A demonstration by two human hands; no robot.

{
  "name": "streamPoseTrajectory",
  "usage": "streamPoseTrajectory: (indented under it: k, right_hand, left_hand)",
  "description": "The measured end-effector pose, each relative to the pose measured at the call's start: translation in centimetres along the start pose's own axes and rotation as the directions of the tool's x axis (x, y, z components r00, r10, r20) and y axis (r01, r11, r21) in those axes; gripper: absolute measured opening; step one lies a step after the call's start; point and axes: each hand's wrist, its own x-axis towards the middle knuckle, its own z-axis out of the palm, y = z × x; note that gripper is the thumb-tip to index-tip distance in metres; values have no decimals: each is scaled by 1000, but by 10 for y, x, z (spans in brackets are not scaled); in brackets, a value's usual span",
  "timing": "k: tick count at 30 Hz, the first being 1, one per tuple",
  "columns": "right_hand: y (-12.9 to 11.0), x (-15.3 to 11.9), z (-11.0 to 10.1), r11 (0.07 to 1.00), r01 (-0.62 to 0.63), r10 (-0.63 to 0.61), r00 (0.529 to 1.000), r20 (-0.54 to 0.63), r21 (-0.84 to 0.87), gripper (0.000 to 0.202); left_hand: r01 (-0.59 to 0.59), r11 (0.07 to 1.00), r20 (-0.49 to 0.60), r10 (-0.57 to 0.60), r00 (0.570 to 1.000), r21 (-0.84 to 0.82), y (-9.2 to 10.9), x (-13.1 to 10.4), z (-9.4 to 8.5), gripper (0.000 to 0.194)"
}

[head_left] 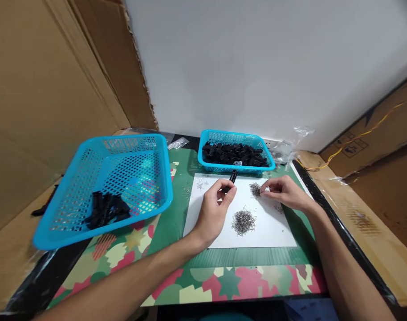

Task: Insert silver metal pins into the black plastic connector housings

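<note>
My left hand (214,209) pinches a slim black plastic part (233,177) between thumb and fingers, its upper end sticking out beyond the fingertips. With thumb and forefinger close together, my right hand (283,192) touches the edge of a small pile of tiny metal pieces (255,189). Whatever is between those fingertips is too small to make out. A larger pile of the same bent, wire-like metal pieces (243,222) lies nearer to me. Both piles rest on a white sheet (210,240), where a few loose pieces (202,183) are scattered at the far left.
Behind the sheet stands a blue basket (237,168) filled with black parts (235,154). A larger blue basket (168,178) at the left holds some longer black parts (106,209). Clear plastic bags (282,152) lie at the back right. Cardboard (373,147) flanks the table, with a yellow cable (350,141) there.
</note>
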Motion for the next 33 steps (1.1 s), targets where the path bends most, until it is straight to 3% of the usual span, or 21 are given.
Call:
streamPoseTrajectory:
  k: [7, 17, 24, 30, 33]
  right_hand:
    - [-11, 0, 10, 987, 42, -39, 999, 19, -157, 20]
    - [-19, -5, 12, 961, 44, -33, 998, 46, -274, 17]
    - [-14, -7, 5, 999, 30, -34, 993, -109, -38, 27]
    - [-8, -6, -2, 999, 24, -35, 949, -313, -37, 32]
    - [-8, -6, -3, 999, 9, -21, 954, -298, -42, 32]
  left_hand:
    - [111, 994, 34, -111, 993, -16, -2, 1, 0, 25]
    - [152, 988, 50, -151, 987, -19, -5, 2, 2, 27]
    - [172, 985, 95, -171, 981, 4, -4, 0, 3, 26]
    - [173, 985, 106, -172, 979, -3, -5, 0, 3, 26]
    - [174, 985, 113, -172, 979, 1, -6, 0, 2, 26]
